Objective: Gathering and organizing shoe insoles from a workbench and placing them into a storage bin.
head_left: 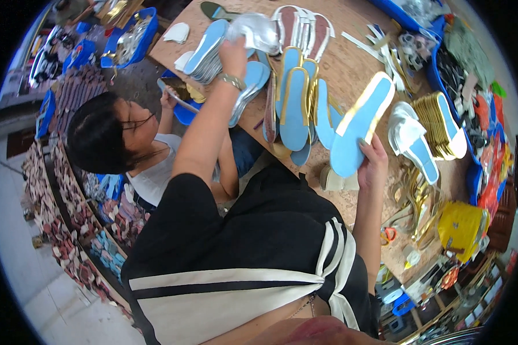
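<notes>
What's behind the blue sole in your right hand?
Around the blue sole in the right hand, brown tabletop shows, and a cream thing peeks out below its near end. Whatever lies directly behind the sole is covered, so I can't tell.

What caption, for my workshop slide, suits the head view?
Right hand holds a gold-edged, flat blue insole; left hand is near stacked white-edged blue insoles.

Totally a shoe workshop, worktable [351, 72] loaded with blue insoles [295, 109], scrap-filled blue bins [473, 181] along its right side, heaps of pinkish pieces [43, 190] off to its left
</notes>
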Action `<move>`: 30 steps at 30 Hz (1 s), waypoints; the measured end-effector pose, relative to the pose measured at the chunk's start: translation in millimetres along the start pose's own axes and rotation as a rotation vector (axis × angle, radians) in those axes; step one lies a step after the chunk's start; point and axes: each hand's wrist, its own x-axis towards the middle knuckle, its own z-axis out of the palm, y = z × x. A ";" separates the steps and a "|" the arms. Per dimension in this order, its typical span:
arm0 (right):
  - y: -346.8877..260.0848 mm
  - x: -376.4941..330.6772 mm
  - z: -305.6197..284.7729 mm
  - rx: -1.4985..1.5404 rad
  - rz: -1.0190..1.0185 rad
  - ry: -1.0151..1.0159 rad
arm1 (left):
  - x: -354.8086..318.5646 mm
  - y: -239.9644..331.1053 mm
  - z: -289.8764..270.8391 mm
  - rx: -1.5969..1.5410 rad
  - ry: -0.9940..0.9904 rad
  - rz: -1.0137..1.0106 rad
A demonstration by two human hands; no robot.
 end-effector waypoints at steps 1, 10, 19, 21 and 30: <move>3.5 1.1 -8.6 -0.018 0.006 0.022 | 36.4 -6.4 -22.6 0.318 0.151 0.162; 12.0 -34.0 -70.9 -0.055 -0.036 0.195 | 106.2 -57.3 -101.9 1.454 -0.144 0.400; 23.3 -5.9 -42.4 -0.225 0.080 0.079 | 53.6 -78.0 -39.6 1.035 -0.162 0.498; 29.9 8.3 -21.1 -0.346 0.179 -0.043 | 27.2 -74.2 -6.4 0.937 -0.211 0.413; 90.4 71.4 8.1 -0.588 -0.049 -0.062 | -96.4 -94.4 33.4 0.486 -0.126 0.047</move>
